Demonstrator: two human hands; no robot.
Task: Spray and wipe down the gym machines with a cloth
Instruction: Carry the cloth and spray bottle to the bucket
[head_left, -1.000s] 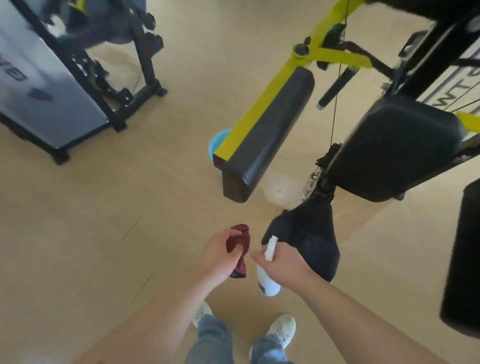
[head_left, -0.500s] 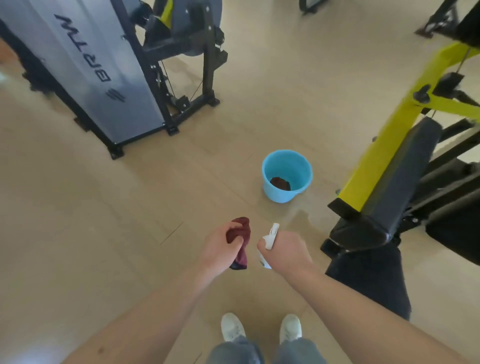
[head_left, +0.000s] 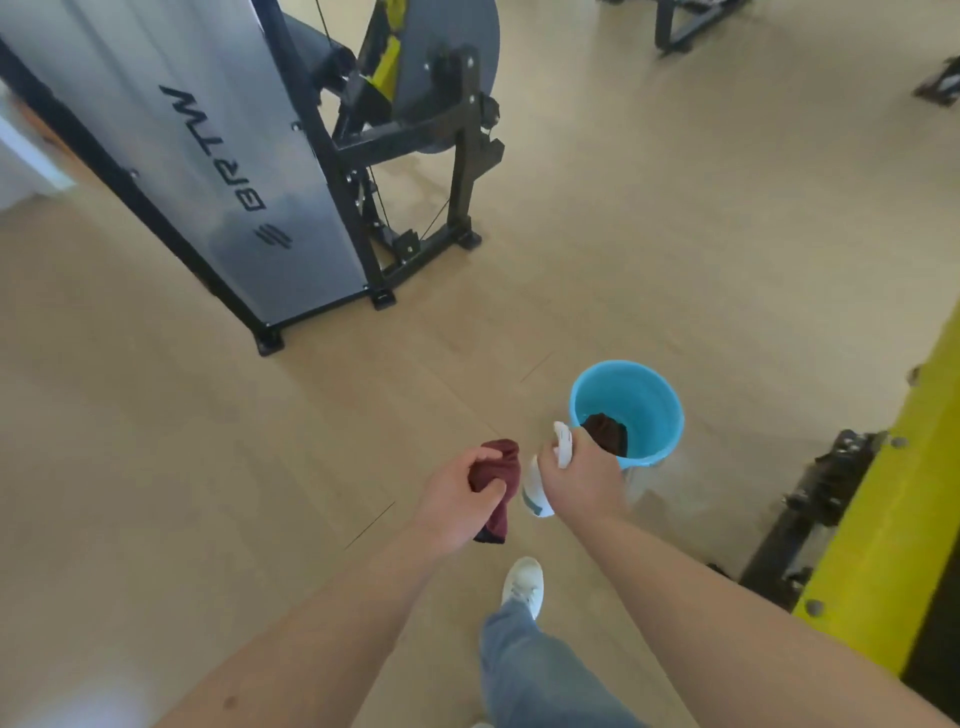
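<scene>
Head view | left hand (head_left: 457, 506) had its fingers curled round a bunched maroon cloth (head_left: 496, 478) | right hand (head_left: 582, 473) gripped a white spray bottle (head_left: 535, 493), just beside the blue bucket (head_left: 660, 395) | neither touched a machine; the grey-panelled machine (head_left: 234, 171) stood well apart, and I judged its spraying and wiping not yet begun.

Wide bare floor (head_left: 156, 467) is seen open at centre and lower left. Blue bucket (head_left: 644, 389) is set in the way ahead-right. Grey-panelled machine (head_left: 218, 171) is found upper left; yellow frame (head_left: 883, 540) along the right edge.
</scene>
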